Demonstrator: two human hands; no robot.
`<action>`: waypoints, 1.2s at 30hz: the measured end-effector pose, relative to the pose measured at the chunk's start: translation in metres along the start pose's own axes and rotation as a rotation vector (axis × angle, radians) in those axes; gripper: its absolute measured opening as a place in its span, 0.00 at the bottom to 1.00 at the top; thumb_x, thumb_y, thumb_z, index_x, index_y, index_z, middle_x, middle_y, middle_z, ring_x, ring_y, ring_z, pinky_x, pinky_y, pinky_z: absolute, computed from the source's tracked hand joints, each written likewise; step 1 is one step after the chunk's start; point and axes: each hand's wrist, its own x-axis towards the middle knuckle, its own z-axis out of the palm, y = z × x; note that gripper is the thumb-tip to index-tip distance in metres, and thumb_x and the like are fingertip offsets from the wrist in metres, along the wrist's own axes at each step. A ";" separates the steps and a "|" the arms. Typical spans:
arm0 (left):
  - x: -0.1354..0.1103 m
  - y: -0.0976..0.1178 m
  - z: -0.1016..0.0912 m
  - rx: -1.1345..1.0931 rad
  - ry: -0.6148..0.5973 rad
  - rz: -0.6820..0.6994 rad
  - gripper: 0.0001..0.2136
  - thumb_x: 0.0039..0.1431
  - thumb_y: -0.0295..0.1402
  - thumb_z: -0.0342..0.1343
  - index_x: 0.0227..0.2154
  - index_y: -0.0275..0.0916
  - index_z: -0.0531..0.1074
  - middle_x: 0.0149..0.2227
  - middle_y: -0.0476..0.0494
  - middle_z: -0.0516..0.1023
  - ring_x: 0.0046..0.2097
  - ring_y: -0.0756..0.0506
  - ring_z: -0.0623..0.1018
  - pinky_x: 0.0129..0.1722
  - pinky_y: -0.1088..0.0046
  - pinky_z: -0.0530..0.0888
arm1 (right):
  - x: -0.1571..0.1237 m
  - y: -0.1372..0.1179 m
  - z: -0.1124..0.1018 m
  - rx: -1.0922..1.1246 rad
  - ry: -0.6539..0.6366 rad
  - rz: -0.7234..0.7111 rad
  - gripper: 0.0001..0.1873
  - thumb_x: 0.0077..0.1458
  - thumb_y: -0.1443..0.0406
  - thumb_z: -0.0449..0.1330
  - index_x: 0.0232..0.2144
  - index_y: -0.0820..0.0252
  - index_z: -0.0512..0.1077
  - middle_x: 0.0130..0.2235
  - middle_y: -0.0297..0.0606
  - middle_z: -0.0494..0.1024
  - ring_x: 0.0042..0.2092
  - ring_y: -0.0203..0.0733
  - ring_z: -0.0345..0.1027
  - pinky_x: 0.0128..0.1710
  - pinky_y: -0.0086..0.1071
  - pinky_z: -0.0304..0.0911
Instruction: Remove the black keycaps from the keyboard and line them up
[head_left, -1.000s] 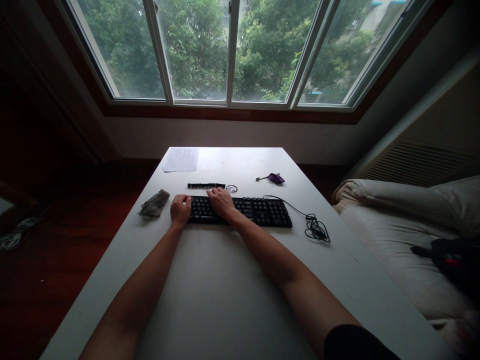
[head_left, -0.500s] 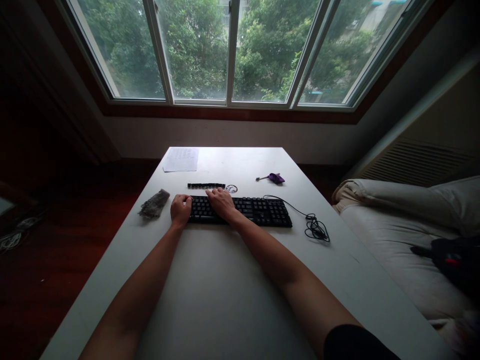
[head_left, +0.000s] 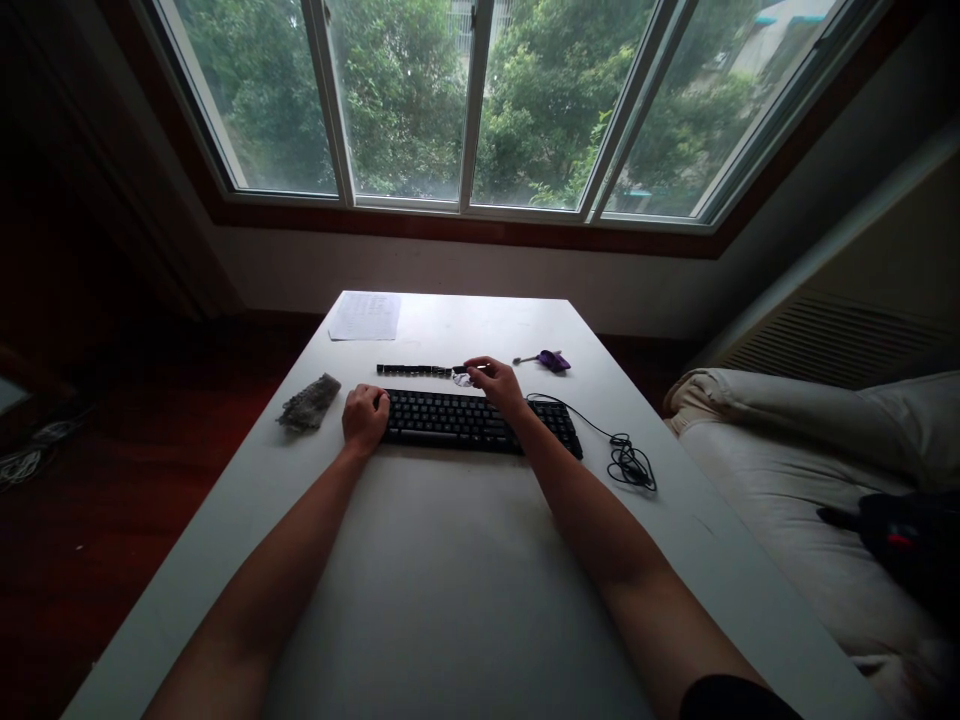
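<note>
A black keyboard (head_left: pixel 450 425) lies across the white table. My left hand (head_left: pixel 365 417) is closed around its left end, thumb toward the keys. Behind the keyboard's top edge is my right hand (head_left: pixel 495 383), with thumb and fingers pinched together at a small dark keycap (head_left: pixel 460 370). That keycap is at the right end of a row of black keycaps (head_left: pixel 412 370). Just under the right fingertips lies a thin wire loop (head_left: pixel 462 380), partly covered by the hand. My right wrist and forearm hide some keys on the keyboard's right half.
A crumpled grey cloth (head_left: pixel 310 403) lies left of the keyboard. A purple item with a thin handle (head_left: pixel 553 361) is at the back right. The keyboard's coiled cable (head_left: pixel 631 465) rests on the right, and a printed sheet (head_left: pixel 365 316) lies at the far left corner.
My right hand has lifted off the keyboard's upper keys and moved right and back to the end of the keycap row. A dark keycap now shows there. My left hand stays on the keyboard.
</note>
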 end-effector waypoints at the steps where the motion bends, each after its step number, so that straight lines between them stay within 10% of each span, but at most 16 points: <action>1: -0.001 0.001 -0.001 0.010 0.000 0.008 0.09 0.63 0.35 0.50 0.32 0.43 0.74 0.39 0.40 0.75 0.44 0.38 0.73 0.48 0.59 0.71 | -0.001 0.000 -0.008 0.037 0.025 0.006 0.22 0.57 0.51 0.58 0.44 0.62 0.75 0.31 0.39 0.79 0.32 0.38 0.72 0.34 0.31 0.69; 15: -0.022 0.047 -0.001 0.050 -0.234 0.424 0.13 0.63 0.38 0.54 0.49 0.44 0.74 0.55 0.40 0.73 0.57 0.36 0.70 0.60 0.54 0.66 | -0.004 -0.014 -0.044 0.063 0.145 -0.030 0.16 0.57 0.51 0.61 0.34 0.59 0.73 0.32 0.37 0.77 0.32 0.38 0.70 0.27 0.28 0.66; 36: -0.021 0.046 0.001 0.111 -0.321 0.468 0.22 0.63 0.46 0.54 0.57 0.44 0.69 0.58 0.39 0.72 0.59 0.35 0.69 0.63 0.51 0.62 | -0.002 0.025 -0.054 -0.188 0.121 0.018 0.13 0.62 0.56 0.56 0.42 0.57 0.74 0.32 0.36 0.80 0.27 0.38 0.75 0.26 0.28 0.69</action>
